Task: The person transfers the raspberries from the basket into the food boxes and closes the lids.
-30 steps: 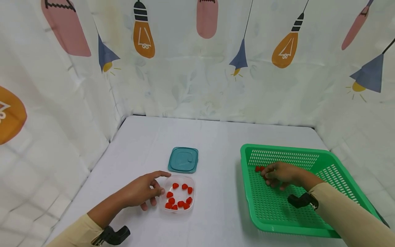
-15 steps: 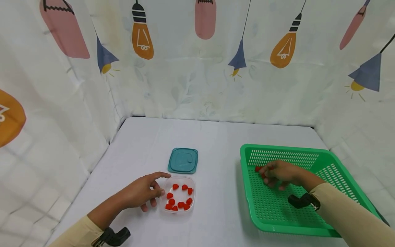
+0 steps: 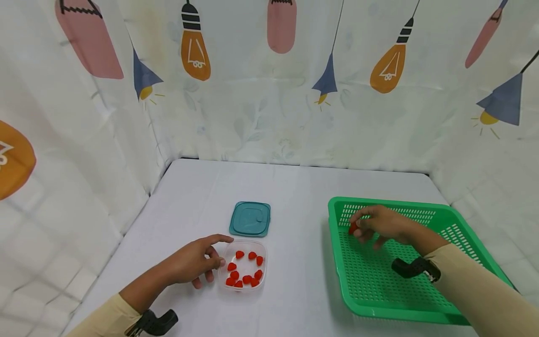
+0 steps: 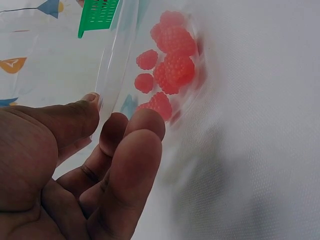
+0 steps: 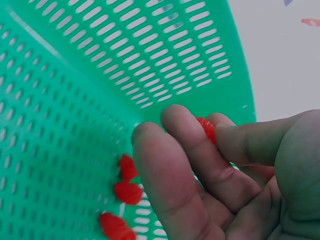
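My right hand (image 3: 376, 223) is inside the green basket (image 3: 358, 306), near its far left corner. Its thumb and fingers pinch a red raspberry (image 5: 206, 129), partly hidden by the fingers. Below the hand, several more raspberries (image 5: 128, 192) lie along the basket's edge in the right wrist view. My left hand (image 3: 200, 260) rests at the left side of a clear plastic container (image 3: 264, 274). The index finger reaches to the container's far left corner, and the thumb (image 4: 90, 102) is right at its rim. Several raspberries (image 4: 179, 69) lie in the container.
A square teal lid (image 3: 250, 219) lies flat on the white-covered table (image 3: 294, 262), just behind the container. White curtains (image 3: 269, 117) printed with lamps and bulbs stand behind the table and at both sides. Black wrist mounts (image 3: 414, 269) stick out by the sleeves.
My right hand has lifted and moved slightly toward the basket's far wall, now with a raspberry between the fingers. The left hand and the container have stayed in place.
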`<state>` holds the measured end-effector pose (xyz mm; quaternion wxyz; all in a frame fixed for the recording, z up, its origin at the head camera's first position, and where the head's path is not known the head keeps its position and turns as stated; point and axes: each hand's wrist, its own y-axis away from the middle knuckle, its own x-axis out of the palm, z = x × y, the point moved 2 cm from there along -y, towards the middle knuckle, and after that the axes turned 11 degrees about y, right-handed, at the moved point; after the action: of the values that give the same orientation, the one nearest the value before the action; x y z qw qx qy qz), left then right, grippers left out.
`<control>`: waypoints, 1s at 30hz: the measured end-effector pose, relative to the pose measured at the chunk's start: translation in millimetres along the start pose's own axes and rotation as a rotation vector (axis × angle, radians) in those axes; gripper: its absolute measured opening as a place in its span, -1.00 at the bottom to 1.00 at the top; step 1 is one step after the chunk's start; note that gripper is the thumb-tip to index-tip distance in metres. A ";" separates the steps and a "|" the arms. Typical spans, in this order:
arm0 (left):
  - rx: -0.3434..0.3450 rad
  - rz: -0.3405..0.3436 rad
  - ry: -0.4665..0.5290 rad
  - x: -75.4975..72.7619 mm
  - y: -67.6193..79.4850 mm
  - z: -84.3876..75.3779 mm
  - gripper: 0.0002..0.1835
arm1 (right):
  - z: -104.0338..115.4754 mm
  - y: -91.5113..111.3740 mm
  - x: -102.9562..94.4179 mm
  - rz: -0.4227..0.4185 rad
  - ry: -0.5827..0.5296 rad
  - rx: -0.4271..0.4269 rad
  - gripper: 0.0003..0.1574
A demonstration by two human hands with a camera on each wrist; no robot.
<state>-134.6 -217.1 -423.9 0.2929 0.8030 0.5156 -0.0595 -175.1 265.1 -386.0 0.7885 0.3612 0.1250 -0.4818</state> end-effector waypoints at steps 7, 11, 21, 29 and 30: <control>-0.008 0.004 0.000 0.3 0.4 -0.1 -0.43 | 22.5 3.0 -5.5 0.015 -0.008 -0.050 -0.56; -0.005 0.004 -0.003 -0.3 0.0 -0.2 -0.43 | 36.1 5.5 -6.1 0.032 -0.007 -0.086 -0.56; 0.003 0.004 0.000 -0.5 -0.8 -0.6 -0.43 | 69.1 11.4 -3.2 0.043 0.000 -0.104 -0.64; -0.008 0.000 -0.003 -0.6 -1.1 0.5 -0.42 | 95.8 7.2 11.5 0.056 0.026 -0.122 -0.70; -0.009 0.000 -0.005 -0.6 -1.1 0.5 -0.42 | 99.0 6.3 13.9 0.057 0.027 -0.127 -0.70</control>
<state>-135.7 -217.5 -424.5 0.2978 0.8015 0.5152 -0.0590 -177.7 189.2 -320.7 0.8214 0.3204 0.1554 -0.4455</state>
